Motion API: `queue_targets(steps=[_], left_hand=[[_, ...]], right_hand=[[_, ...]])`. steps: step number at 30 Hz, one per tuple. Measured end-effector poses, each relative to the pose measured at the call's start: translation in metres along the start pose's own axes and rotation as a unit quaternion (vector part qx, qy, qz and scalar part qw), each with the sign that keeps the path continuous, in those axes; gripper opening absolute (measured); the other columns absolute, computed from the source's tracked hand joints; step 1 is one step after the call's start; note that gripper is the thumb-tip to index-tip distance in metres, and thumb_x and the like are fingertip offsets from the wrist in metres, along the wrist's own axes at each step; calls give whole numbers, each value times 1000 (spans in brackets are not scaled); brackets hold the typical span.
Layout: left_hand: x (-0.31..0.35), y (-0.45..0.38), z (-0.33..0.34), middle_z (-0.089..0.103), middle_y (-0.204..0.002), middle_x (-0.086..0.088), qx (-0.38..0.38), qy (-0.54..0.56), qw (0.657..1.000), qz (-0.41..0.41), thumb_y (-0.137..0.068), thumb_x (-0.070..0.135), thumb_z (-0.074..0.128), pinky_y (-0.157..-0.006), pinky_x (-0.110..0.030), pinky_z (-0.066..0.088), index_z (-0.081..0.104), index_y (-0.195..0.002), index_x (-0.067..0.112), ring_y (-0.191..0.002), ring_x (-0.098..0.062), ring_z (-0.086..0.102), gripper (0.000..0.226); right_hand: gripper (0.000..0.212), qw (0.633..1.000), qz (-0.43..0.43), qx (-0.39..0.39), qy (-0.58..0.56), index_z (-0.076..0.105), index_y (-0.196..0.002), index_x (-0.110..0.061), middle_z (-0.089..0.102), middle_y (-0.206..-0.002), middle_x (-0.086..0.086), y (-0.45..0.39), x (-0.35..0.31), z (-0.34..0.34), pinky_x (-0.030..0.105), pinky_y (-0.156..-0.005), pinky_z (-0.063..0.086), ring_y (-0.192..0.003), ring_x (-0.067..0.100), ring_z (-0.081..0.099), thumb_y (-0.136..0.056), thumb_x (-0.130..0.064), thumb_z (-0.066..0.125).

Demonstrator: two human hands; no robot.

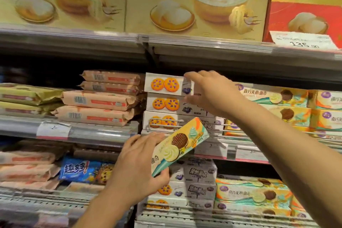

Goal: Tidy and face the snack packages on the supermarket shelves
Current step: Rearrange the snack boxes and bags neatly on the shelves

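My left hand (pixel 137 168) grips a long yellow and teal cookie box (pixel 180 144), tilted up to the right in front of the middle shelf edge. My right hand (pixel 212 92) reaches to the top white box (pixel 162 84) of a stack of three white boxes with orange cookies, fingers curled around that box's right end. Right of my right hand, matching yellow and teal boxes (pixel 285 98) lie stacked on the middle shelf.
Peach wrapped packs (pixel 100 100) and green packs (pixel 24 96) are stacked at left on the middle shelf. Large gold gift boxes (pixel 196 0) fill the top shelf. The lower shelf holds a blue cookie bag (pixel 83 169), white boxes (pixel 199 177) and more yellow boxes (pixel 253 196).
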State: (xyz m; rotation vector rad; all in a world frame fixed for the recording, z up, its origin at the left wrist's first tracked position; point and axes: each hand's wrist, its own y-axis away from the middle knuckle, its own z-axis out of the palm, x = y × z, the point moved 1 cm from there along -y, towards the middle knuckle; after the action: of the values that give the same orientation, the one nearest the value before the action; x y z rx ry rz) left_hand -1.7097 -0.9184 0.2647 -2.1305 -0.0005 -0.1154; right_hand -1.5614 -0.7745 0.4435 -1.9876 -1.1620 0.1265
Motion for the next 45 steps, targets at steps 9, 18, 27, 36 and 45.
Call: queue_targets(steps=[9, 18, 27, 36, 45], left_hand=[[6, -1, 1, 66, -115, 10, 13, -10, 1000, -6, -70, 46, 61, -104, -39, 43, 57, -127, 19, -107, -9, 54, 63], [5, -1, 1, 66, -128, 0, -25, -63, 997, 40, -75, 46, 58, -112, -37, 34, 56, -131, 15, -123, -14, 51, 64], [52, -21, 9, 68, -126, 0, -6, -110, 983, 145, -72, 38, 62, -106, -40, 40, 65, -121, 14, -118, -21, 63, 55], [65, -54, 0, 65, -133, 7, 14, -28, 983, 180, -89, 46, 60, -103, -39, 43, 66, -126, 22, -122, -18, 61, 45], [-12, -94, -33, 62, -127, 19, 209, 232, 936, -166, -84, 42, 68, -102, -56, 50, 50, -128, 51, -119, -9, 61, 49]], right_hand=[[71, 999, -33, 29, 5, 31, -156, -26, 44, -154, 5, 22, 3, 3, 51, -118, 30, -140, 30, 42, -94, -43, 62], [65, 984, -71, -11, -163, 52, -137, -33, 63, -131, -14, 105, 7, 4, 36, -94, 53, -116, 6, 60, -88, -74, 51], [69, 989, -126, 26, 78, 53, -137, -22, 58, -137, 10, 142, 31, 22, 48, -91, 53, -119, 33, 58, -75, -44, 75], [70, 988, -112, 105, 10, 52, -135, -15, 62, -130, 5, 178, 89, 63, 45, -82, 55, -112, 31, 61, -72, -38, 75], [67, 983, -93, 151, -40, 55, -136, -13, 63, -131, 7, 199, 123, 85, 37, -87, 56, -119, 28, 61, -79, -42, 73]])
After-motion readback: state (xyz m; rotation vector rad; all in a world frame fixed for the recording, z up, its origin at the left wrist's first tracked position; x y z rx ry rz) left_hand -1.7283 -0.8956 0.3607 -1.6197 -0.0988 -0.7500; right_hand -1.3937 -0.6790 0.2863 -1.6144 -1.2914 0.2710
